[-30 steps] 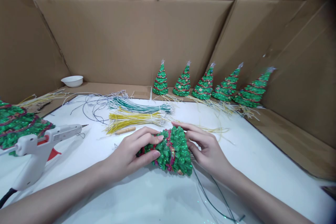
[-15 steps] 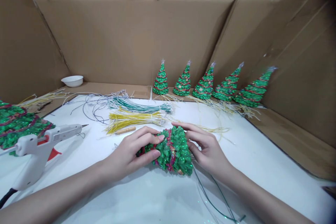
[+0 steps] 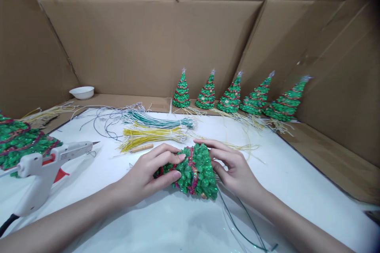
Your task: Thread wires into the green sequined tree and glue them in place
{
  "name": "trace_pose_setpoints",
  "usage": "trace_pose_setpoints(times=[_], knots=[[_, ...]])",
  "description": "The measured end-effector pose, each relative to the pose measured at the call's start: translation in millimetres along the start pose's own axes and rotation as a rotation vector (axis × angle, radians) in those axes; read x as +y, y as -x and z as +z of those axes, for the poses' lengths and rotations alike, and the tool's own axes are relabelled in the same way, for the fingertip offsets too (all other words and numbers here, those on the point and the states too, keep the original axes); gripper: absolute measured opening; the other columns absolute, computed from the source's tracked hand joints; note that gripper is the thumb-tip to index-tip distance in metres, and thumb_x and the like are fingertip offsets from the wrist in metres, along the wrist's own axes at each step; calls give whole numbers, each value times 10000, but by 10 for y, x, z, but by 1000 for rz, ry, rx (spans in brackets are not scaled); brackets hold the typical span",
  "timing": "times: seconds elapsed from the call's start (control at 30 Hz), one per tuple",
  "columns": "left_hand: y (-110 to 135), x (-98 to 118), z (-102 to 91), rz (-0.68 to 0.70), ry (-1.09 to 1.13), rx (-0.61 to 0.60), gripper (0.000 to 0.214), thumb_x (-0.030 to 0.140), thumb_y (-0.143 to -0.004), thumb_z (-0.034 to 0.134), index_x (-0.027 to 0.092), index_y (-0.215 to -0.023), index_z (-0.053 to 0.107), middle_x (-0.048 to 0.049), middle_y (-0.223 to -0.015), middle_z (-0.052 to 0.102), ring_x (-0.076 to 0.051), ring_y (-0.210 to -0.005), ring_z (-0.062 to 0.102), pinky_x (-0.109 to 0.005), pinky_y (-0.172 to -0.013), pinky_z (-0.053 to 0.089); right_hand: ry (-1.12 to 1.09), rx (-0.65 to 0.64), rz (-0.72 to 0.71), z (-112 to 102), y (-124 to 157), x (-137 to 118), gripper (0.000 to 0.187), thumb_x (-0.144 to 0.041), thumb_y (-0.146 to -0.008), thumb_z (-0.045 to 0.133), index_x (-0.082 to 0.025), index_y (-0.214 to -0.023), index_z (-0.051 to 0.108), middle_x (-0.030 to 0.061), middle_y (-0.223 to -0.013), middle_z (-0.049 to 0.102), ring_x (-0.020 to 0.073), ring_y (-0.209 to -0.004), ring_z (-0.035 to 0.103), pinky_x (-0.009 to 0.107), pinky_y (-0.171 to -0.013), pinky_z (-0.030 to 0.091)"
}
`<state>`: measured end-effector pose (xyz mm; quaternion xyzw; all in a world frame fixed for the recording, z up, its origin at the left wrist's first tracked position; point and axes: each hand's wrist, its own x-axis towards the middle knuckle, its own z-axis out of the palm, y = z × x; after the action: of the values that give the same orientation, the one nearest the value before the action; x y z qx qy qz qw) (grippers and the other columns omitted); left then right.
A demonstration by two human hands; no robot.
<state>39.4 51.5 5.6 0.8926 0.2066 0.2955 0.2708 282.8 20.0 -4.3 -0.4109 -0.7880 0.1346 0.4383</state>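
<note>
A small green sequinned Christmas tree (image 3: 194,172) with red garland lies on its side on the white table (image 3: 166,221). My left hand (image 3: 150,174) wraps its fingers round the narrow end of the tree. My right hand (image 3: 234,168) holds the wide base end, fingers curled against it. Thin green and clear wires (image 3: 240,225) trail from the base toward me.
A white glue gun (image 3: 44,164) rests at the left beside another green tree (image 3: 18,142). Bundles of green wires (image 3: 157,119) and yellow wires (image 3: 151,134) lie behind my hands. Several finished trees (image 3: 231,97) line the cardboard back wall. A white bowl (image 3: 81,91) sits far left.
</note>
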Motion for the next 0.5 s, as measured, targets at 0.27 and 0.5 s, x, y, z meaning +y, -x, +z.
trace_pose_setpoints(times=[0.27, 0.5], knots=[[9, 6, 3, -4, -4, 1, 170, 194, -925, 537, 203, -1095, 539, -70, -1196, 548, -167, -1092, 540, -283, -935, 424, -10, -9, 4, -6, -4, 10, 236, -104, -873, 462, -186, -825, 678, 98, -1176, 667, 200, -1053, 635, 361, -885, 508], [16, -7, 13, -3, 21, 1, 198, 180, -923, 530, 212, -1119, 521, -66, -1194, 546, -166, -1089, 542, -285, -922, 428, -9, -20, -3, -8, -2, -14, 257, -91, -870, 457, -189, -885, 694, 100, -1172, 662, 194, -1057, 628, 346, -884, 506]])
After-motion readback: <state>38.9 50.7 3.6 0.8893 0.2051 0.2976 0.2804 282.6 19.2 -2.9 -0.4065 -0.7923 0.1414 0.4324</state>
